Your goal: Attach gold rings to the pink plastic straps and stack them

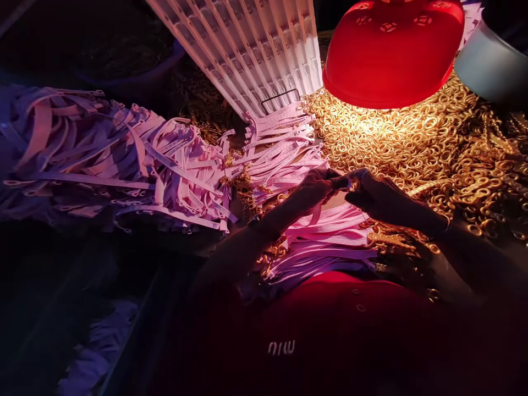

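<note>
A pale blue tub (490,69) is at the top right, but I can't see inside it. Long, flat pink straps (330,234) lie in rows in front of me, beside a big heap of shiny gold rings (383,132). My left hand (317,185) and right hand (371,195) meet over the straps, fingers bent close together. It's too dark to tell how far shut they are or what they hold.
</note>
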### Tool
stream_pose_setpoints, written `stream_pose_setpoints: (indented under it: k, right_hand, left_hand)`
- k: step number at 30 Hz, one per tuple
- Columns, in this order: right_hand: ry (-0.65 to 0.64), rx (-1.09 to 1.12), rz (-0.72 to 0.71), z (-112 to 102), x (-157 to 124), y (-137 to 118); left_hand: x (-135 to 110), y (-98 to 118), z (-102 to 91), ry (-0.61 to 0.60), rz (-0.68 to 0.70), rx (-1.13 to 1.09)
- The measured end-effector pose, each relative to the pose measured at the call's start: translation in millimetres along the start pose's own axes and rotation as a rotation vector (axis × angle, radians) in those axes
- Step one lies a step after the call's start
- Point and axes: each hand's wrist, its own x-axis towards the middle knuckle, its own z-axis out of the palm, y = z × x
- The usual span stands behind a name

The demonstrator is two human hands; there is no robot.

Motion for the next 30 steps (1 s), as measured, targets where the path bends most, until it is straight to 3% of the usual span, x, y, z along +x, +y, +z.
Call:
stream_pose_setpoints:
  k: [6, 11, 17, 25, 30]
  right_hand:
    - [0.053, -0.263, -0.038, 13.2, -58.9, -25.8]
    - [0.121, -0.122, 0.022, 30.7, -84.6, -24.4]
    - [-0.018, 0.275, 0.134, 27.5, -72.4, -30.6]
    - [-0.144, 0.215, 0.131, 20.0, -58.9, -32.4]
    - [-0.202, 0.031, 0.081, 18.6, -49.3, -21.9]
  left_hand:
    - [-37.3, -15.8, 12.3, -0.140, 0.022, 0.093]
    - [-59.1, -33.7, 24.4, -0.174, 0.069, 0.077]
    - [-65.1, -39.0, 31.9, -0.114, 0.123, 0.002]
    - [-54.7, -49.2, 32.6, -0.126, 0.044, -0.124]
    - [-43.6, -53.5, 31.4, -0.088, -0.057, -0.201]
